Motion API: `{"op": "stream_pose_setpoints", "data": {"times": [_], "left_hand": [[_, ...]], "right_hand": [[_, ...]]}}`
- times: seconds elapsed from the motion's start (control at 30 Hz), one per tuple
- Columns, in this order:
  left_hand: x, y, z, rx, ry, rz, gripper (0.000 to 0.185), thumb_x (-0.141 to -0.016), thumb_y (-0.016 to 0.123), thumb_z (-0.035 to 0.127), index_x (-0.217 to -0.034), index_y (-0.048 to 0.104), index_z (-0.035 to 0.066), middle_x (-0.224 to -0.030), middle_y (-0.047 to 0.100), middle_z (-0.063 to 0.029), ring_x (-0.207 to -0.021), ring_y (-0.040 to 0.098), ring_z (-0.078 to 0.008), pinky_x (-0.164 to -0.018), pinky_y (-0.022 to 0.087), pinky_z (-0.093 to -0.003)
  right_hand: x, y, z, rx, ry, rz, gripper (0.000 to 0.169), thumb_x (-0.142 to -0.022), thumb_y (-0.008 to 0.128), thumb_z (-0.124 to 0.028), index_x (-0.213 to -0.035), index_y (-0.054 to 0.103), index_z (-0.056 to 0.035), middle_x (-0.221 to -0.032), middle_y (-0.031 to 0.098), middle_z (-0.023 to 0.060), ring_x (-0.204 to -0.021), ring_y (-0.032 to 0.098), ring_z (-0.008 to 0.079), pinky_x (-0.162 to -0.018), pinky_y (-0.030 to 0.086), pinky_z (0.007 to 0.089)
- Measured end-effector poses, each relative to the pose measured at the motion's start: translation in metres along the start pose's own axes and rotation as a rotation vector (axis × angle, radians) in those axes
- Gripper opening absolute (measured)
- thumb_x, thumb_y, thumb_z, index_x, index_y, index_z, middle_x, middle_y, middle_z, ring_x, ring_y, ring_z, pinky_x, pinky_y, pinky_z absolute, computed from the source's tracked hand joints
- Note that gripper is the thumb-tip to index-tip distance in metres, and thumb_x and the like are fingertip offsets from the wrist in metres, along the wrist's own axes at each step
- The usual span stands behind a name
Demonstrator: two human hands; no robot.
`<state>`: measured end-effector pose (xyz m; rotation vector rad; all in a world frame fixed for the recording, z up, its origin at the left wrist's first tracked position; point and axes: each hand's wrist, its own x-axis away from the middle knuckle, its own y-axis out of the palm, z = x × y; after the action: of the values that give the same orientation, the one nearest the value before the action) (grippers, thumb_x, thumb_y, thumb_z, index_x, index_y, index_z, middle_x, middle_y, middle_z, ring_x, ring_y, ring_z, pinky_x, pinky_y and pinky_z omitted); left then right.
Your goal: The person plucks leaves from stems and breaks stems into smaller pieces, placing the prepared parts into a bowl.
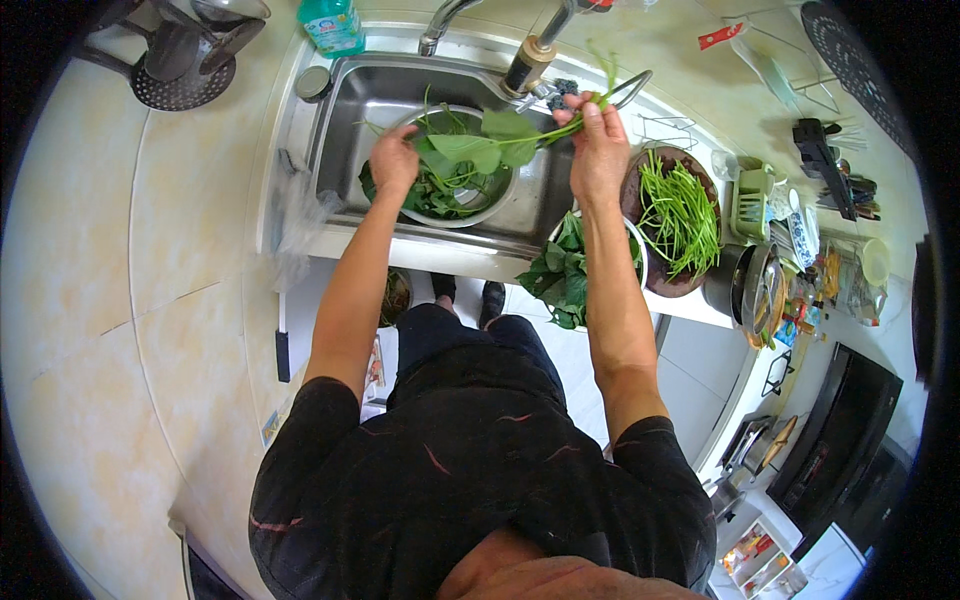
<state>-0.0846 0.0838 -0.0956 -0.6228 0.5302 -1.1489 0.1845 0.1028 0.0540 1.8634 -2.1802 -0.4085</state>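
My right hand (598, 142) is raised over the right side of the sink, gripping a small bunch of green leafy stems (536, 140). Their broad leaves (466, 152) trail left above a metal bowl (516, 184). That bowl sits in the stainless steel sink (360, 90), with more leafy greens (442, 196) inside. At the bowl's left rim is my left hand (395, 159), its fingers curled by the greens; whether they pinch anything is hidden. Below my right forearm, a white container (640, 259) is heaped with dark green leaves (562, 274). Cut green stems (679, 214) lie on a round brown board (667, 283).
A faucet (531, 64) rises behind the sink. Left of it stand a green detergent bottle (331, 28) and a lidded jar (313, 82). A clear plastic bag (296, 217) hangs over the counter's left end. Pots (731, 281) and a green drying rack (752, 201) stand beyond the board.
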Motion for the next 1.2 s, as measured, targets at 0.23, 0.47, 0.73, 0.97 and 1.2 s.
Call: {"op": "stream_pose_setpoints", "data": {"times": [0.23, 0.47, 0.73, 0.97, 1.2], "left_hand": [[-0.003, -0.09, 0.094, 0.155, 0.201, -0.033, 0.018, -0.087, 0.068, 0.018, -0.102, 0.074, 0.011, -0.097, 0.072, -0.0098, -0.083, 0.069, -0.0285, -0.077, 0.054, -0.035], [-0.001, -0.133, 0.147, 0.047, 0.848, 0.246, 0.03, -0.09, 0.066, 0.016, -0.12, 0.069, 0.014, -0.118, 0.067, -0.0096, -0.113, 0.06, -0.0277, -0.094, 0.048, -0.0388], [-0.004, -0.163, 0.128, 0.242, 0.58, -0.314, 0.024, -0.091, 0.065, 0.015, -0.114, 0.072, 0.01, -0.091, 0.067, -0.0085, -0.083, 0.064, -0.0215, -0.076, 0.05, -0.0299], [-0.002, -0.178, 0.109, -0.101, 0.866, -0.442, 0.025, -0.091, 0.062, 0.021, -0.112, 0.071, 0.011, -0.092, 0.066, -0.0121, -0.084, 0.065, -0.0315, -0.073, 0.053, -0.0401], [0.016, -0.162, 0.109, -0.204, 0.748, -0.123, 0.015, -0.087, 0.058, 0.012, -0.095, 0.071, 0.011, -0.081, 0.065, -0.0105, -0.068, 0.063, -0.0299, -0.062, 0.053, -0.037]], "right_hand": [[0.023, 0.017, 0.015, -0.027, 0.129, -0.183, 0.026, -0.101, 0.056, -0.018, -0.118, 0.062, 0.0005, -0.09, 0.066, 0.0043, -0.075, 0.056, 0.0114, -0.072, 0.044, 0.0254], [0.042, 0.025, 0.016, 0.049, 0.212, -0.444, 0.027, -0.101, 0.056, -0.019, -0.116, 0.063, 0.0014, -0.087, 0.063, 0.0027, -0.071, 0.052, 0.0092, -0.068, 0.042, 0.0229], [0.049, 0.032, 0.004, 0.317, 0.199, -0.637, 0.026, -0.1, 0.059, -0.022, -0.114, 0.067, -0.0022, -0.085, 0.063, -0.0015, -0.069, 0.05, 0.0063, -0.064, 0.04, 0.0199], [0.058, 0.049, 0.006, 0.598, 0.094, -0.667, 0.025, -0.097, 0.064, -0.021, -0.112, 0.071, -0.0028, -0.077, 0.066, -0.0024, -0.062, 0.048, 0.0046, -0.056, 0.041, 0.0211], [0.065, 0.063, 0.015, 0.784, -0.063, -0.723, 0.019, -0.097, 0.064, -0.022, -0.105, 0.073, -0.0072, -0.072, 0.065, -0.0044, -0.057, 0.046, 0.0042, -0.052, 0.039, 0.023]]}}
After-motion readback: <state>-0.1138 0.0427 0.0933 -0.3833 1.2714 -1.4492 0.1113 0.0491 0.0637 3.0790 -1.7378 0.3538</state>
